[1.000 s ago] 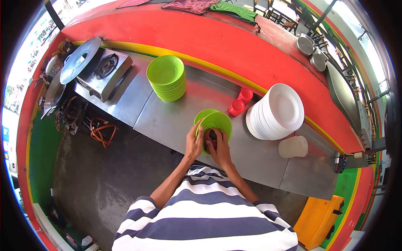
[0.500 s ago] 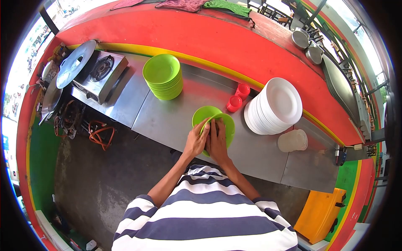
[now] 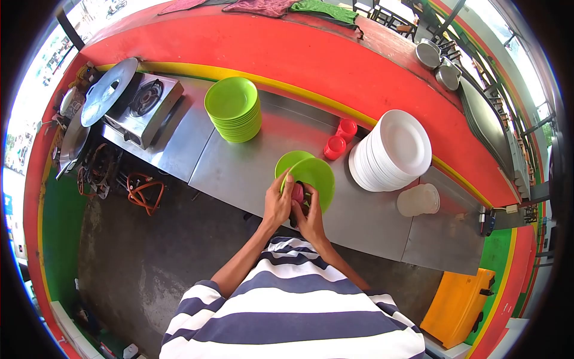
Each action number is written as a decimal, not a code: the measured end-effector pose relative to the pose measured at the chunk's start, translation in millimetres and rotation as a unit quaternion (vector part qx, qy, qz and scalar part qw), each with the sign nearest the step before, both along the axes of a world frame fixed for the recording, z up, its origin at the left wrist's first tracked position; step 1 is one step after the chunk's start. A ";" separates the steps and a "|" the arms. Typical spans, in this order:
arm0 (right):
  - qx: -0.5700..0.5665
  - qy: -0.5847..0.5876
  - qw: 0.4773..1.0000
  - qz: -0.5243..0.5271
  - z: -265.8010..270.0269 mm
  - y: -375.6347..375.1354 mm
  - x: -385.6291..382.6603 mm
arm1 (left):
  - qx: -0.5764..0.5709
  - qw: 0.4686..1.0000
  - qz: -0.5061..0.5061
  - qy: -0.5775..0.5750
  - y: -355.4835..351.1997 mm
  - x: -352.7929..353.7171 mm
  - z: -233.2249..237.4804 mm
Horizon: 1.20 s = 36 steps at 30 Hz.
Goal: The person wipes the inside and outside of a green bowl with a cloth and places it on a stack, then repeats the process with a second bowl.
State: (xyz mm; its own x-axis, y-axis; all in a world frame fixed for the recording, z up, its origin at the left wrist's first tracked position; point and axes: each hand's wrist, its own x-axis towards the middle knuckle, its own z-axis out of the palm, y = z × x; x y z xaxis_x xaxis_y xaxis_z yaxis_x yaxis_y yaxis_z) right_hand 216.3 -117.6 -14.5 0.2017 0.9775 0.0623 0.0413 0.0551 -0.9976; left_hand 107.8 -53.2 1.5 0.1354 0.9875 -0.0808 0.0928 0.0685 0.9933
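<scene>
Close in front of my body, my left hand (image 3: 277,202) grips a green plate (image 3: 322,182) by its left edge, the thumb near the rim. The plate is tilted. My right hand (image 3: 311,218) is closed on a bunched pink cloth (image 3: 297,192) with dark parts, held against the plate's near side. Behind the held plate, a second green plate (image 3: 288,160) shows in part over the counter. Two red cups (image 3: 335,148) stand just beyond, to the right of the plates.
A tall stack of green plates (image 3: 233,110) stands on the steel counter (image 3: 239,164) to the left. White plates (image 3: 391,152) are stacked at the right, beside a whitish tub (image 3: 418,200). A gas stove (image 3: 143,107) sits far left; a red wall (image 3: 269,45) runs behind.
My right hand has shifted down and turned, so the pink cloth now shows. The held plate has tilted, with more of its face in view.
</scene>
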 end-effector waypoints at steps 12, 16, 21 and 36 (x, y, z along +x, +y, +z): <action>0.069 -0.392 0.916 -0.041 -0.1 1.1 26.0 | 0.043 0.996 0.003 0.082 -8.1 -11.9 13.8; -0.021 -0.241 0.968 0.069 14.4 -15.5 16.8 | 0.071 0.994 0.035 0.080 -5.2 -10.6 23.1; 0.049 -0.108 0.985 0.126 18.4 -13.0 5.6 | 0.010 1.000 0.012 0.012 -5.9 -5.2 7.9; 0.126 -0.458 0.872 -0.118 11.2 10.7 27.0 | -0.003 0.998 0.007 0.061 -20.2 -7.5 11.5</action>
